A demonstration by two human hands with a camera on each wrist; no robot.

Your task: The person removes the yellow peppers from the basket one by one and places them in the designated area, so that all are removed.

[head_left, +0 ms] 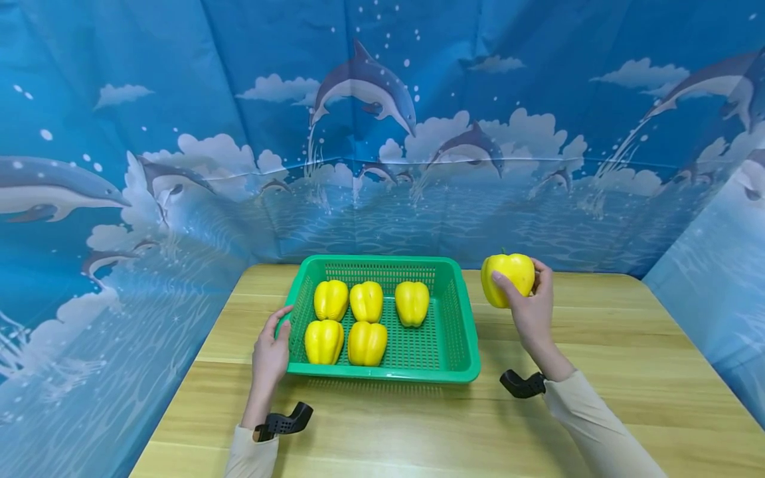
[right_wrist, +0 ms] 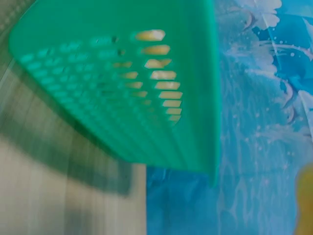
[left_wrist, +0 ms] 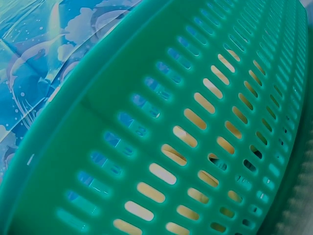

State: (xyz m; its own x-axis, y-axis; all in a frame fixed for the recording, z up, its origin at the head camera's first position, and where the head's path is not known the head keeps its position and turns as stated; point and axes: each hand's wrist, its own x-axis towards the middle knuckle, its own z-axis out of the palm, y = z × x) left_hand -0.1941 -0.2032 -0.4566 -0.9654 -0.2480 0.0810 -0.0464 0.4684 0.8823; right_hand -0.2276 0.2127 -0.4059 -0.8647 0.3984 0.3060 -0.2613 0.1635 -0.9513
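Observation:
My right hand (head_left: 534, 312) grips a yellow bell pepper (head_left: 508, 279) in the air, to the right of a green plastic basket (head_left: 382, 374). Its thumb lies across the near side of the pepper. In the right wrist view only a sliver of yellow pepper (right_wrist: 305, 200) shows at the right edge. At the basket's left side, my left hand (head_left: 270, 355) holds the rim. Several yellow bell peppers lie in the basket, among them a back-row pepper (head_left: 412, 303) apart from the others. The left wrist view is filled by the slotted basket wall (left_wrist: 161, 132), without the fingers.
The basket stands on a wooden table (head_left: 382, 431) near its back edge. A blue curtain with dolphins (head_left: 364, 86) hangs behind and along the sides. Each wrist carries a black camera mount, such as the right one (head_left: 522, 384).

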